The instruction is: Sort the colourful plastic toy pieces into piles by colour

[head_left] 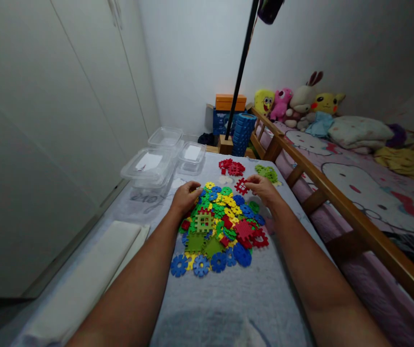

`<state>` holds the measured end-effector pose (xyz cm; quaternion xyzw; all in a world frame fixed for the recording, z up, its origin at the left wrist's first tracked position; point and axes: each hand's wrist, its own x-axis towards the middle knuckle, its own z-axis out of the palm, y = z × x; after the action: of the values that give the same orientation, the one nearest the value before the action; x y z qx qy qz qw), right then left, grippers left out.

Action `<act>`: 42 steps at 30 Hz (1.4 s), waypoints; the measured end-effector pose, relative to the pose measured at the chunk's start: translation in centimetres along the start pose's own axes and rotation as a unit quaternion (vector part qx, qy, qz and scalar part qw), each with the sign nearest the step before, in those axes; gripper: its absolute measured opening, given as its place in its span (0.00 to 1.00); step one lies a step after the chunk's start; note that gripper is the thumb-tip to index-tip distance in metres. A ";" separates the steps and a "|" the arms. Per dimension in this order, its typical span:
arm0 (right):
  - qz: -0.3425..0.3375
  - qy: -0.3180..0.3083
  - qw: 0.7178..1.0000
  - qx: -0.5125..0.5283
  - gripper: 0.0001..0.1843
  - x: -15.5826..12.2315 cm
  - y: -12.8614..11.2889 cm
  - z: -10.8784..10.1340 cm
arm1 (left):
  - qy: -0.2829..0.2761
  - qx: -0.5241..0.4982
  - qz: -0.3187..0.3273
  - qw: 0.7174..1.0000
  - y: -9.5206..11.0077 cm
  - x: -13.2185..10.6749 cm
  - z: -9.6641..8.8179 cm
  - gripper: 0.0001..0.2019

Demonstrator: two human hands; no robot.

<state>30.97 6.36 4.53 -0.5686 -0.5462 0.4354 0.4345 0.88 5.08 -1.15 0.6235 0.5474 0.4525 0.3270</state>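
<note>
Right hand [263, 189] had a red lattice tile [241, 186] pinched by its right side, just beyond the mixed plastic pile [225, 211], toward the far edge of the cloth-covered surface [207, 313]. Left hand [185, 199] was at the pile's far left side, fingers curled; couldn't tell if it gripped anything. Red group [235, 168] lay near the far edge, light-green group [266, 173] near the far right corner, clear boxes [147, 179] toward the far left corner.
</note>
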 end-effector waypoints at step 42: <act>-0.014 0.016 0.979 -0.204 0.13 -3.6 2.9 -1.2 | -0.049 0.081 0.029 0.995 1.1 -0.3 0.0 0.14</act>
<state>32.79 2.66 2.06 -0.6446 -0.6241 0.2997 0.3242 1.28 4.57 -0.24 0.6849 0.5473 0.3852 0.2880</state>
